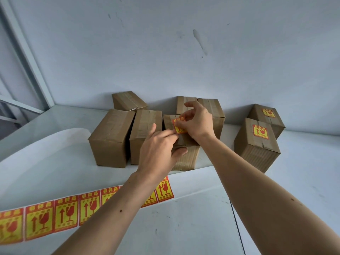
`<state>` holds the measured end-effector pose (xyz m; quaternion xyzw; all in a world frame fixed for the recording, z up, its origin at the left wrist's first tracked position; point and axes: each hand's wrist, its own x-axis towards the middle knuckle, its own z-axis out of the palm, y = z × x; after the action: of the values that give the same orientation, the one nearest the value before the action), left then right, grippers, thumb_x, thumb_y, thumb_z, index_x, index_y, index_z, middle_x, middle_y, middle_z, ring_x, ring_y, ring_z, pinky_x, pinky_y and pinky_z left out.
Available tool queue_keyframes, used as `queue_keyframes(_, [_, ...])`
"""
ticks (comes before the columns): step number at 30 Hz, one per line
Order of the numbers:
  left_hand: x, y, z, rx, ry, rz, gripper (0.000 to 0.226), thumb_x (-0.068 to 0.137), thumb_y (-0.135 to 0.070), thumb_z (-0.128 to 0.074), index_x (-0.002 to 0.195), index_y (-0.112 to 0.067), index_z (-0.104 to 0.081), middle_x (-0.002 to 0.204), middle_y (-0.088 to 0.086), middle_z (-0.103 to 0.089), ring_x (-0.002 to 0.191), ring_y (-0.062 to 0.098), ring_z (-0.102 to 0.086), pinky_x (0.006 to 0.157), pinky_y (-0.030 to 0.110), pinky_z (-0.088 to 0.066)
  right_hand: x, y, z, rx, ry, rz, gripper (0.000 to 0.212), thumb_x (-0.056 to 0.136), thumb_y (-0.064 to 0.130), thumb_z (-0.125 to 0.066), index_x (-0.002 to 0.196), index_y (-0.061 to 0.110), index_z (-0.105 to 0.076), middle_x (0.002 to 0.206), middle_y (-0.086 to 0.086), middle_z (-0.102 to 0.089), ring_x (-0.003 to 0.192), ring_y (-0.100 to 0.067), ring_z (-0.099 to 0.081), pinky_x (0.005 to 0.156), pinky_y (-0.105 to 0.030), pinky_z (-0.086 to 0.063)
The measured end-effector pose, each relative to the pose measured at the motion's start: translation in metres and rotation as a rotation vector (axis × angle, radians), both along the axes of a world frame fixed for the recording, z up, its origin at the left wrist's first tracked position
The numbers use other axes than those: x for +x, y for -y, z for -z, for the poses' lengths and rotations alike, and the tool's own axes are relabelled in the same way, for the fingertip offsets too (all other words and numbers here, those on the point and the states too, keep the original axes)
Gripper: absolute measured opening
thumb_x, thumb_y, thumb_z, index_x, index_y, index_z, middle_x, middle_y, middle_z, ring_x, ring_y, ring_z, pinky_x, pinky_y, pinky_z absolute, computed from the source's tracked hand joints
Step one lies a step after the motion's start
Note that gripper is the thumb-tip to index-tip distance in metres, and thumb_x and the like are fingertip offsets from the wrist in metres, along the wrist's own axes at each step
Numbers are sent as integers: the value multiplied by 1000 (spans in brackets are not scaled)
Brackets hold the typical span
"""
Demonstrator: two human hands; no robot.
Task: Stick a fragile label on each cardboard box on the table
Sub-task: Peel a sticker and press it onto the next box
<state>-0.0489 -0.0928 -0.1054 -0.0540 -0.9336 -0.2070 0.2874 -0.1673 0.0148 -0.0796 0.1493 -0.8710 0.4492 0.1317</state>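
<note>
On the middle box (pixel 181 144) of the front row, both hands are laying a fragile label (pixel 178 127) onto the top face. Right hand (pixel 197 122) comes over from behind, thumb & forefinger pinched on the label's upper edge, other fingers curled loose — prob. to keep it taut and square while it goes down. Left hand (pixel 159 153) lies mostly flat, fingers extended w/ tips pressing at the label's left edge, thumb hooked on the box's near edge; looks like it steadies the box and smooths at once. It grips nothing.

Two boxes at right, well apart from the group, already carry labels: near one (pixel 257 146) & far one (pixel 267 116) — likely set aside as done. Unlabelled ones are bunched touching: two to the left (pixel 110 137) (pixel 145 133), three behind (pixel 128 101) (pixel 181 104) (pixel 214 111), so approx. 5 left after this.

Label strip (pixel 55 214) lies along the bench (pixel 184 227) near edge, within easy reach for the next peel; bare backing paper (pixel 46 150) curls off to the left.
</note>
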Motion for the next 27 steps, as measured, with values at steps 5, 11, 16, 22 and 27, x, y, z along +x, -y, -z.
queue_keyframes(5, [0,1,1,3,-11,-2,42,84,-48,-67,115,-19,-69,118,-4,-69,108,15,-63,117,32,-7,-12,-1,2,46,91,65,74,64,37,-88,127,21,-52,112,2,-61,103,-15,-57,86,-27,-47])
queue_keyframes(11, [-1,-1,1,4,-12,3,42,83,-45,-70,115,-19,-69,117,-3,-69,107,16,-63,117,32,-6,-26,0,4,71,230,124,53,80,36,-75,124,18,-52,123,-8,-59,108,-22,-59,92,-36,-51])
queue_keyframes(16, [1,-3,0,10,-15,4,40,82,-42,-72,114,-18,-69,116,-3,-70,108,16,-63,117,32,-8,-19,2,2,98,290,115,69,70,48,-79,123,15,-49,120,-6,-56,111,-21,-54,80,-28,-42])
queue_keyframes(22, [2,-4,-1,24,4,0,41,82,-42,-71,116,-19,-68,119,-4,-68,110,15,-62,117,31,-7,-10,-1,0,130,325,86,81,65,56,-80,126,16,-45,122,-4,-52,110,-20,-56,88,-29,-46])
queue_keyframes(27, [8,-5,-5,41,20,-44,44,79,-37,-74,118,-15,-68,123,0,-66,117,24,-57,114,31,-14,7,-28,1,-92,567,32,91,58,41,-91,130,17,-41,116,-2,-59,102,-18,-61,75,-29,-52])
